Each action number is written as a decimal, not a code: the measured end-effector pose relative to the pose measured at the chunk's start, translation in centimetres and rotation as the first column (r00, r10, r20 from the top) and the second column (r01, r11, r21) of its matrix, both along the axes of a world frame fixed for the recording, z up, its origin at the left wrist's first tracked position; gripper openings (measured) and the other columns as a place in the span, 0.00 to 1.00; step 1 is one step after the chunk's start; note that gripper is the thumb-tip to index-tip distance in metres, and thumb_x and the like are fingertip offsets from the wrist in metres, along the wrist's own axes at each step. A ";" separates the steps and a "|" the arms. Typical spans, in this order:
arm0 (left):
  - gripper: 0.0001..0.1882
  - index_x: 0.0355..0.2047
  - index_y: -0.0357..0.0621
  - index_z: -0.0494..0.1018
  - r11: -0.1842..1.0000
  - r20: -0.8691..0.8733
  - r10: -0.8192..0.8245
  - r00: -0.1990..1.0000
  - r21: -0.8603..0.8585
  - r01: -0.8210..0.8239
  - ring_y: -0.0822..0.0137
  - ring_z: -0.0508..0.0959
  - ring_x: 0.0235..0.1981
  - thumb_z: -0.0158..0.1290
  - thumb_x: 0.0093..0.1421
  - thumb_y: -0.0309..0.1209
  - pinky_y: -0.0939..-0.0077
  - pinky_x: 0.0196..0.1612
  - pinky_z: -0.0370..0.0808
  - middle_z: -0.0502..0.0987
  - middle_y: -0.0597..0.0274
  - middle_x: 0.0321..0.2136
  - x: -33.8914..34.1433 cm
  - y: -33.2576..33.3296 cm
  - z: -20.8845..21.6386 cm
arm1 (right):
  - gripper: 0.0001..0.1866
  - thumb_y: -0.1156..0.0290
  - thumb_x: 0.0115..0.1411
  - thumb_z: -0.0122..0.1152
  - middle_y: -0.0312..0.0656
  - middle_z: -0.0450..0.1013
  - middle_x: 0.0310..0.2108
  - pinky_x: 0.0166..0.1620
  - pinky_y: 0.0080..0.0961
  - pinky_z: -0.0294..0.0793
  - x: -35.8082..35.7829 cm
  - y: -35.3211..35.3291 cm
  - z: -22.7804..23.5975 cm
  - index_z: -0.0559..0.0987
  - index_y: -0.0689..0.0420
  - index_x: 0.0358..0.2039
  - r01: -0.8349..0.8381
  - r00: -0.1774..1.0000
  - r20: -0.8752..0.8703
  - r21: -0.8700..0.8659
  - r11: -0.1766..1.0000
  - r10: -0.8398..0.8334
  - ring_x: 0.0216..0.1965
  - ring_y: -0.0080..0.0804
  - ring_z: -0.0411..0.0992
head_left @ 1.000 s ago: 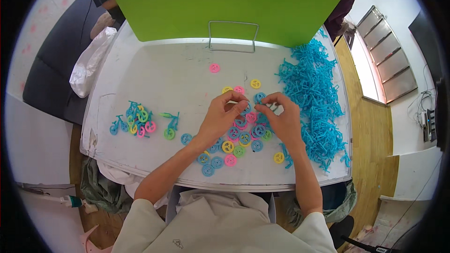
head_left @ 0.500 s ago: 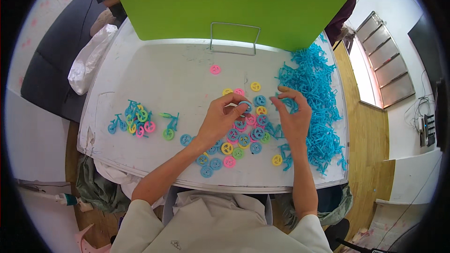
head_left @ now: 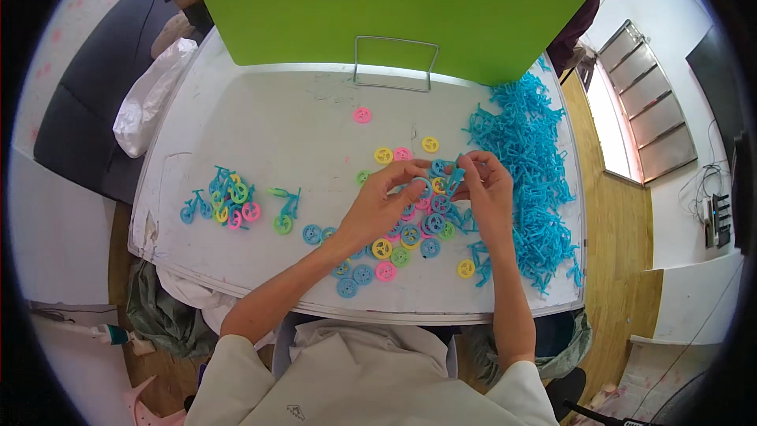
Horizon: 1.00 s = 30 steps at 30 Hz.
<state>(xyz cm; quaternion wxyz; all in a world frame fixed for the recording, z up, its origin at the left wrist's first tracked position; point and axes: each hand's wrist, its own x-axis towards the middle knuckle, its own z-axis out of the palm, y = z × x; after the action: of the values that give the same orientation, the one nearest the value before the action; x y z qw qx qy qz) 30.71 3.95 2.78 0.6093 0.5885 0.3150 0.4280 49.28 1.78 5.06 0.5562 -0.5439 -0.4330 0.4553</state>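
My left hand (head_left: 377, 203) is closed, its thumb and fingers pinching a small light-blue plastic wheel (head_left: 424, 185). Close to its right, my right hand (head_left: 489, 189) grips a blue toy bicycle frame (head_left: 455, 179) between thumb and fingers. The two parts are side by side; whether they touch cannot be made out. Below the hands lie loose spoked wheels, among them a yellow wheel (head_left: 382, 249), a pink wheel (head_left: 385, 271) and a blue wheel (head_left: 347, 288). Some of these wheels are hidden by my hands.
A large heap of blue frame parts (head_left: 540, 181) covers the table's right side. At left sit a cluster of wheeled toy bikes (head_left: 235, 196) and a single toy bike (head_left: 285, 221). A green panel (head_left: 394, 8) with a metal wire stand (head_left: 394, 88) borders the table's far side.
My right hand has moved left toward my left hand, carrying a blue frame up beside the wheel. The left hand has shifted slightly right, still pinching the wheel.
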 end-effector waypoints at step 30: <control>0.09 0.43 0.42 0.70 0.925 0.075 -0.066 0.995 -0.370 0.089 0.77 0.74 0.39 0.52 0.65 0.31 0.80 0.43 0.74 0.74 0.67 0.36 -0.7 -0.4 1.5 | 0.13 0.71 0.63 0.58 0.37 0.72 0.35 0.31 0.16 0.72 -1.6 -0.5 -0.9 0.69 0.58 0.46 -0.275 0.958 -0.117 -0.140 0.951 0.260 0.29 0.18 0.72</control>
<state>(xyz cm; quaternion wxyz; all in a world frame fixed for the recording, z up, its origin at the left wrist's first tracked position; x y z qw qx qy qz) 30.02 3.59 4.26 0.7356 0.4608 0.3485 0.3538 47.67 1.29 4.11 0.4659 -0.4987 -0.4385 0.5847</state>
